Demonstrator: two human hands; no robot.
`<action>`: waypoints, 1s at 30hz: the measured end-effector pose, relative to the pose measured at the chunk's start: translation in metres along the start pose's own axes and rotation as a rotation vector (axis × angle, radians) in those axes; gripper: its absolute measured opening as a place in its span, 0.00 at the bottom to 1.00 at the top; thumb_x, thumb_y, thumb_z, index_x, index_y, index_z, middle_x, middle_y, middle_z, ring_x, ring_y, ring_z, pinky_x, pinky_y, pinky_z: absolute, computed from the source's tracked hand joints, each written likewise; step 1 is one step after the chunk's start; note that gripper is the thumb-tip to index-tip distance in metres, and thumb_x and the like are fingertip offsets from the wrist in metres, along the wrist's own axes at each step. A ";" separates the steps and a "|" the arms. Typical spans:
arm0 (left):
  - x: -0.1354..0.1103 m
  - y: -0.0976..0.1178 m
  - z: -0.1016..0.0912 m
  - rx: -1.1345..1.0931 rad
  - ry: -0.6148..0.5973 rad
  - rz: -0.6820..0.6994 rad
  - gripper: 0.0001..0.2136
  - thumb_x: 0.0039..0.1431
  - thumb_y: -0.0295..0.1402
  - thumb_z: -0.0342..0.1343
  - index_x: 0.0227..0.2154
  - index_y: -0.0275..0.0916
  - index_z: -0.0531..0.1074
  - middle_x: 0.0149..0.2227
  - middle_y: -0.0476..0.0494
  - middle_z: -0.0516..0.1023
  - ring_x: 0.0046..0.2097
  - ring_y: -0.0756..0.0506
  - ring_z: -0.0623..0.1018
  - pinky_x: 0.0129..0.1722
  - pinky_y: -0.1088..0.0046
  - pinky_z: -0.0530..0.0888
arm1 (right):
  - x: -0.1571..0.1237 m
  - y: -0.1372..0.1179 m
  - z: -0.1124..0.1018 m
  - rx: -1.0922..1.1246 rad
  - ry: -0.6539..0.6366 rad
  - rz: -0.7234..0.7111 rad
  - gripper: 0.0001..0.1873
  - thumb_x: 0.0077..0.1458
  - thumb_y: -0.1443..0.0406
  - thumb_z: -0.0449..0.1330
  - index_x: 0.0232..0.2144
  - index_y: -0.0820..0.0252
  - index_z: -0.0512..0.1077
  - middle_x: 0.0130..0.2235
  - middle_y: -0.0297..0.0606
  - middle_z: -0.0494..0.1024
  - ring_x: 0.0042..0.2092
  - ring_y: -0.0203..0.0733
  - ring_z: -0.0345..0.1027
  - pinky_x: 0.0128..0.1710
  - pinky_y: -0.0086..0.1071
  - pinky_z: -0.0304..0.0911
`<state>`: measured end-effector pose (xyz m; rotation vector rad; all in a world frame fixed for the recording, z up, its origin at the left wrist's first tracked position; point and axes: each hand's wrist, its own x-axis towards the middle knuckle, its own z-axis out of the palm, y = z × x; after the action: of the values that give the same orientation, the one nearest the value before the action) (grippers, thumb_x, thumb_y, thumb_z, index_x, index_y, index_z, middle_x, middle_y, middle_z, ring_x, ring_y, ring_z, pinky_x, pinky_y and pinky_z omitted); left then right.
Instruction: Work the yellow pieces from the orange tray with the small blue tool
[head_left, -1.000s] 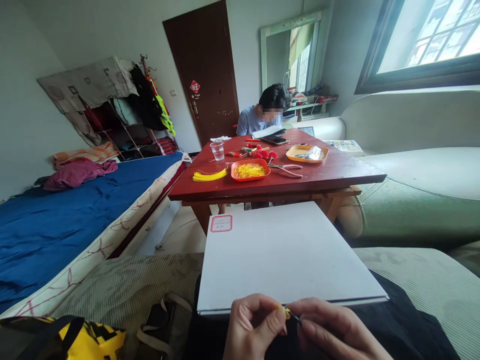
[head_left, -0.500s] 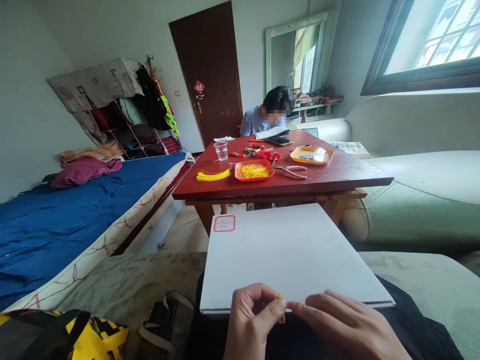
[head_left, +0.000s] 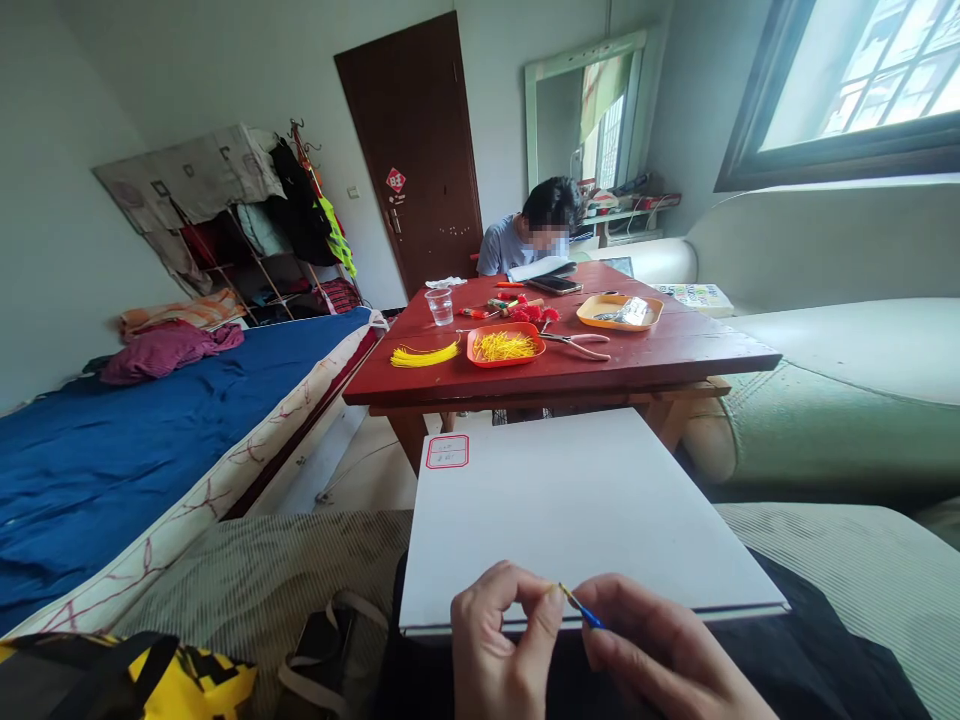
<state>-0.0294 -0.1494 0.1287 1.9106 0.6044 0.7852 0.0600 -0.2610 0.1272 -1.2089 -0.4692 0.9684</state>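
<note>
My left hand (head_left: 510,635) is closed in a pinch over the near edge of the white board (head_left: 570,500), with a tiny bit of yellow strand (head_left: 561,588) showing at the thumb and fingertip. Close beside it, my right hand (head_left: 660,650) grips a thin tool with a blue handle (head_left: 591,618). The tool's slim tip reaches up to the left fingertips and meets the yellow bit there; the tool's exact kind is too small to tell. Most of its handle is hidden in my right fingers.
Ahead stands a red table (head_left: 675,352) with a red tray (head_left: 541,350) of yellow strands, a yellow bundle (head_left: 426,354), pliers (head_left: 577,342), a plastic cup (head_left: 440,306) and an orange tray (head_left: 585,318). A person (head_left: 501,245) sits behind it. A blue bed (head_left: 150,420) lies left.
My right index finger has drawn back from the left fingertips, and the blue-handled tool now shows in my right hand. The left hand keeps its pinch, shifted slightly left.
</note>
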 end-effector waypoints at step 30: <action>0.016 -0.003 -0.018 -0.548 -0.535 -0.721 0.02 0.35 0.27 0.57 0.16 0.36 0.69 0.13 0.53 0.68 0.19 0.53 0.64 0.24 0.76 0.57 | 0.000 0.006 -0.025 -0.400 -0.239 -0.062 0.13 0.51 0.55 0.57 0.31 0.58 0.73 0.29 0.36 0.76 0.32 0.42 0.66 0.32 0.32 0.60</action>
<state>-0.0323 -0.1265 0.1369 1.1818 0.5977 -0.0436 0.0766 -0.2746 0.1139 -1.4303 -0.9175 0.9984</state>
